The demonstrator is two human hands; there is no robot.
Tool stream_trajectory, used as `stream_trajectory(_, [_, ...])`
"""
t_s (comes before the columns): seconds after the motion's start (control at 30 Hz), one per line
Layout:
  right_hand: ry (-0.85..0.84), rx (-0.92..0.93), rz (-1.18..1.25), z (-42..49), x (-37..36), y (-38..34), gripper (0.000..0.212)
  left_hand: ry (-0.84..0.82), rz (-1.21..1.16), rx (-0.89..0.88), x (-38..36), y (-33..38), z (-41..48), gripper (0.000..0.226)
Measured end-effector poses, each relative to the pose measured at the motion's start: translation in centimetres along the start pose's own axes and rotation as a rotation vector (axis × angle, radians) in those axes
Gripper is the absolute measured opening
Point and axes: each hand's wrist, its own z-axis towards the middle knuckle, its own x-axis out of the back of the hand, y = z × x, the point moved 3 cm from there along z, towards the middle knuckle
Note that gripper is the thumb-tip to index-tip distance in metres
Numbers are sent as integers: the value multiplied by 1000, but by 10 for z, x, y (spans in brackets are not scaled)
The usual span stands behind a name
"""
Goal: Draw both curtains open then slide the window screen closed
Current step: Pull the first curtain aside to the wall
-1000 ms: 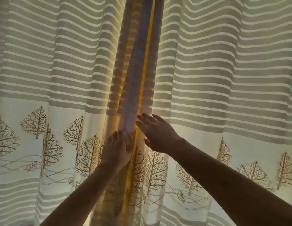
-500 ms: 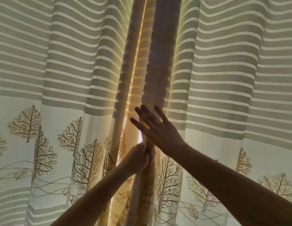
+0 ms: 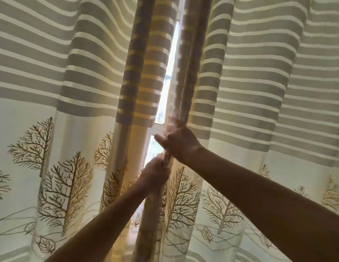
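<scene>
Two backlit curtains with grey stripes and brown tree prints hang before me. The left curtain point(image 3: 79, 110) and the right curtain point(image 3: 250, 91) are parted by a narrow bright gap point(image 3: 171, 59), where the window shows. My right hand point(image 3: 180, 140) is closed on the bunched inner edge of the right curtain. Just below it, my left hand point(image 3: 155, 173) grips what looks like the same bunched edge, on the right side of the gap. The window screen is hidden behind the fabric.
A white window frame bar point(image 3: 153, 129) shows through the gap, with blurred greenery beyond. Curtain fabric fills the rest of the view on both sides.
My right hand went from flat and open against the fabric to closed on the curtain edge. The left hand kept its grip. A slit of daylight has opened between the curtains.
</scene>
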Motion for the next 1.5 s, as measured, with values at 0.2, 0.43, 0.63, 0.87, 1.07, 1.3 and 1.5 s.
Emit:
stream_trajectory(0.2, [-91, 5, -220, 3, -10, 0, 27, -37, 71, -38, -6, 10, 4, 22])
stream_trajectory(0.43, [-9, -29, -92, -15, -11, 15, 22, -44, 95, -35, -15, 21, 6, 23])
stream_trajectory(0.63, [-20, -71, -5, -36, -37, 40, 23, -8, 163, -67, -50, 39, 10, 29])
stream_trajectory(0.87, [-24, -114, 34, -70, -63, 79, 30, 6, 166, -110, -97, 63, 17, 25])
stream_trajectory(1.07, [-32, -93, -54, -97, -83, 109, 26, 20, 149, -119, -139, 83, 20, 28])
stream_trajectory(1.3, [-30, -110, -38, -126, -106, 138, 26, -25, 140, -131, -178, 110, 19, 23])
stream_trajectory(1.5, [20, -122, 3, -158, -125, 163, 25, -31, 175, -144, -217, 129, 17, 27])
